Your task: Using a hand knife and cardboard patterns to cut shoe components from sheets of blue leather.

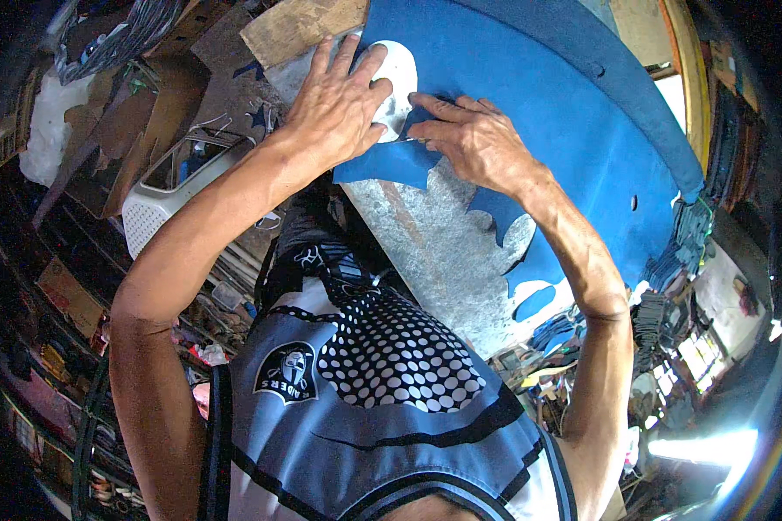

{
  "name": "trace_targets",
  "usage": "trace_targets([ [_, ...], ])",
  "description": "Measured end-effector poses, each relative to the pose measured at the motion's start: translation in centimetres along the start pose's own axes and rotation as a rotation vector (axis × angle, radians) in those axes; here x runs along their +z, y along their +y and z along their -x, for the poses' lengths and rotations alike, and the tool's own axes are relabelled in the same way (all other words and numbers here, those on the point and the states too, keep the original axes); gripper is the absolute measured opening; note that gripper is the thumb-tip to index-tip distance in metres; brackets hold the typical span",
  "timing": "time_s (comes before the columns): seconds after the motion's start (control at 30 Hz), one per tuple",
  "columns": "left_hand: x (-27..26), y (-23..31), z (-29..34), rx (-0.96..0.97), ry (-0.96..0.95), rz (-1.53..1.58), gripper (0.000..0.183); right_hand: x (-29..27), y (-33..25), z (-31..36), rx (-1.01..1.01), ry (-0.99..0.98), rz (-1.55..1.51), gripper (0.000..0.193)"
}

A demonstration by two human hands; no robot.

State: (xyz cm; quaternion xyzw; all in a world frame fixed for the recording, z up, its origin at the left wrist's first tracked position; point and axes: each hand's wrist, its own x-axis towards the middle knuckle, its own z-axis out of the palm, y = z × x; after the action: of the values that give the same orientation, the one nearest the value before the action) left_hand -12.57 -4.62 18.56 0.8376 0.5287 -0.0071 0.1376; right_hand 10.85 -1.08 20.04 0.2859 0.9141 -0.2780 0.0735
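My left hand lies with its fingers spread over a white rounded flat piece, pressing it onto a large blue sheet that looks like leather. At the right edge of the white piece, my right hand is closed, its fingers pinched together. A small glint shows at its fingertips, but what it holds is too hidden to name. Below both hands the near edge of the blue sheet is jagged, with curved cut-outs. Under it shows a worn grey work board.
A wooden board sits at the far left of the work surface. Left of my forearm stands a white plastic chair. A loose blue scrap lies near the board's right edge. Stacked dark pieces and clutter fill the right side.
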Motion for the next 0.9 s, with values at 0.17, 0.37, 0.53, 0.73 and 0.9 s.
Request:
trace_targets([
  [0.17, -0.1, 0.3, -0.1, -0.005, 0.012, -0.002, 0.048, 0.4, 1.0, 0.3, -0.048, 0.056, -0.011, 0.028],
  [0.37, 0.1, 0.5, -0.3, -0.014, 0.007, -0.024, 0.047, -0.9, 1.3, -0.3, -0.041, -0.035, -0.01, 0.026],
  [0.53, 0.0, 0.8, -0.3, -0.022, 0.008, -0.024, 0.048, -1.2, 1.9, -0.4, -0.092, -0.026, 0.062, 0.026],
  [0.73, -0.2, 1.0, -0.4, -0.036, 0.018, -0.009, 0.05, -2.8, 1.8, -1.6, -0.126, -0.133, 0.125, 0.028],
  [0.9, -0.2, 1.1, -0.5, -0.042, 0.012, 0.003, 0.051, -3.2, 1.7, -2.1, -0.222, -0.082, 0.227, 0.029],
])
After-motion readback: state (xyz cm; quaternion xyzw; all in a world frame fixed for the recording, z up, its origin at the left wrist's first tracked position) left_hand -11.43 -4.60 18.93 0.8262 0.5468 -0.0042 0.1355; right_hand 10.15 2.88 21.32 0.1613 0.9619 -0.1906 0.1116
